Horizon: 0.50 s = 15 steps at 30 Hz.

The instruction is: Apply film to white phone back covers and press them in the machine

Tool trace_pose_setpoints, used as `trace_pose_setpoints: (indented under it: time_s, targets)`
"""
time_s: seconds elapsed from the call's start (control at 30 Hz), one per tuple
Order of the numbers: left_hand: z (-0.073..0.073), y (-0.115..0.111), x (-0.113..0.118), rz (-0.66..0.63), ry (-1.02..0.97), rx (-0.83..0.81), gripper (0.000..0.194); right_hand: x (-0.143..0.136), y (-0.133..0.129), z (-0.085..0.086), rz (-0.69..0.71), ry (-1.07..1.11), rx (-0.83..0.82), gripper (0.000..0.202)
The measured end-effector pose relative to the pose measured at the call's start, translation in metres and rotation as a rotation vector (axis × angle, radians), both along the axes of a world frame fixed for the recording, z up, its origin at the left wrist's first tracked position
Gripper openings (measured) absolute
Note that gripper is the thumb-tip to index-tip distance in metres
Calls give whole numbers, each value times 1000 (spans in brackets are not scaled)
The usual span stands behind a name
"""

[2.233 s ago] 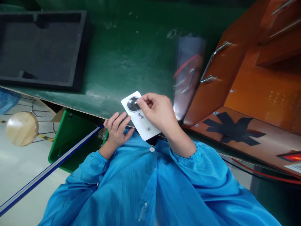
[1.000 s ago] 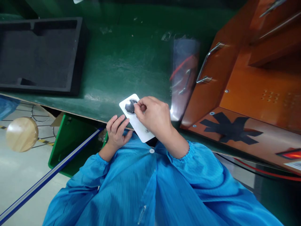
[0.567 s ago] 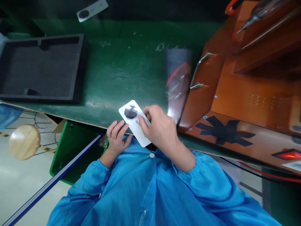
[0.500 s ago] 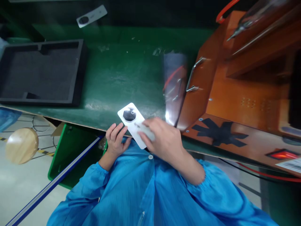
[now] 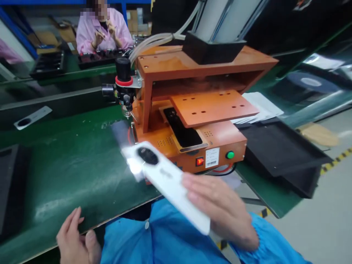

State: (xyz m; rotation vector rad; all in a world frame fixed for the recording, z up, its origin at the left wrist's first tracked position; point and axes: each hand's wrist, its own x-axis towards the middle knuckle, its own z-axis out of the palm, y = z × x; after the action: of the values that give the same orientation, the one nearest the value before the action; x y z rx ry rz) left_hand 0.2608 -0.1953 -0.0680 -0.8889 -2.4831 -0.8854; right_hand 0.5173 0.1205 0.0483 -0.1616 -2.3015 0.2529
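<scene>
My right hand (image 5: 217,205) grips a white phone back cover (image 5: 170,183) along its side. The panel is tilted, a dark camera area at its upper left end, and slightly blurred. My left hand (image 5: 75,236) is at the near edge of the green table, fingers apart and nothing in it. Beyond the cover stands an orange press machine (image 5: 189,113). In its base lies a black phone-shaped piece (image 5: 183,128) in a fixture, partly under a raised orange plate (image 5: 213,108).
Another white back cover (image 5: 33,117) lies at the far left. A black tray (image 5: 9,183) stands at left, more black trays (image 5: 280,154) at right beside white sheets (image 5: 255,106). A clear plastic strip (image 5: 121,134) lies left of the machine. A co-worker (image 5: 104,29) sits across.
The view has swung right towards the machine. My right hand has lifted the back cover away from my left hand, which is now apart from it at the table edge.
</scene>
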Motion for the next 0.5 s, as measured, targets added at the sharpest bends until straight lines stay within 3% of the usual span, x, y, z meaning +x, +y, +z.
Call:
trace_pose_setpoints:
  time_s: [0.07, 0.17, 0.3, 0.5]
  targets:
    - [0, 7, 5, -22, 104, -24, 55, 7, 31, 1, -187, 76, 71, 44]
    - [-5, 17, 13, -89, 168, -34, 44, -6, 75, 0, -290, 100, 220, 49]
    - [-10, 27, 23, -123, 178, -43, 49, -23, 108, 1, -303, -158, 134, 38]
    - [-10, 33, 29, -102, 169, -41, 47, -13, 126, 13, -184, -338, -50, 42]
